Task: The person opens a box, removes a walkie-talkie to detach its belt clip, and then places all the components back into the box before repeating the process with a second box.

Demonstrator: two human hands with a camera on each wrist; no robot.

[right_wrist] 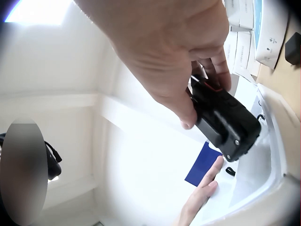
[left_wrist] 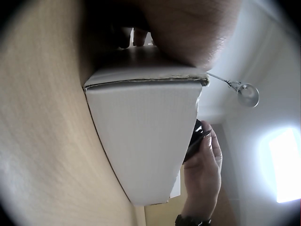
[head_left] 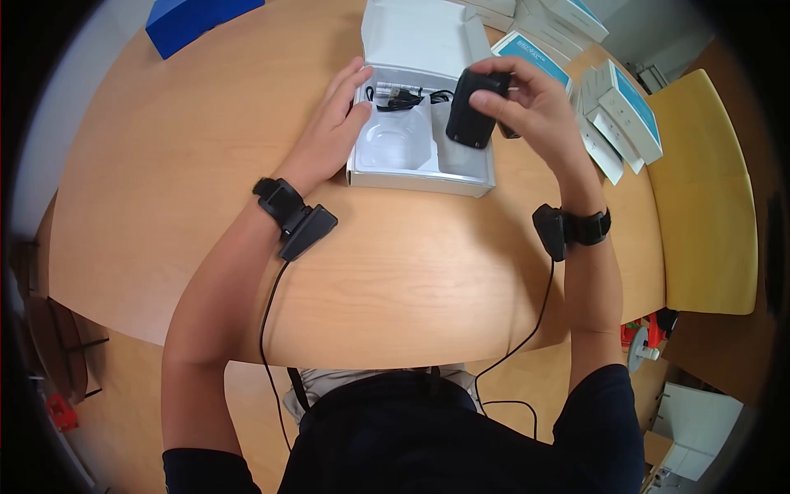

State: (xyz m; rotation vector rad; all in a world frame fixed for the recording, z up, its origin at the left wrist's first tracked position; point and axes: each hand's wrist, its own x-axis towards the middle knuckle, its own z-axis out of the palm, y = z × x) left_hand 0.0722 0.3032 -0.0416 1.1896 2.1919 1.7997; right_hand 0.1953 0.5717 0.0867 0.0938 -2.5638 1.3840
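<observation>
An open white box [head_left: 421, 180] lies on the table with its lid tipped back. Its clear plastic tray [head_left: 393, 146] has an unfilled round recess, and black cables [head_left: 401, 100] lie at the far end. My right hand [head_left: 539, 107] pinches a black device [head_left: 471, 123] between thumb and fingers, over the right side of the box; the right wrist view shows the device [right_wrist: 228, 120] tilted. My left hand [head_left: 333, 132] rests along the box's left side, fingers fairly straight. In the left wrist view the box's white side [left_wrist: 143, 136] fills the middle.
Several white and teal boxes [head_left: 629, 111] are piled at the back right. A blue box [head_left: 193, 25] stands at the back left. A yellow chair [head_left: 708, 198] is against the table's right edge. Another black object [right_wrist: 294, 48] lies near the box in the right wrist view.
</observation>
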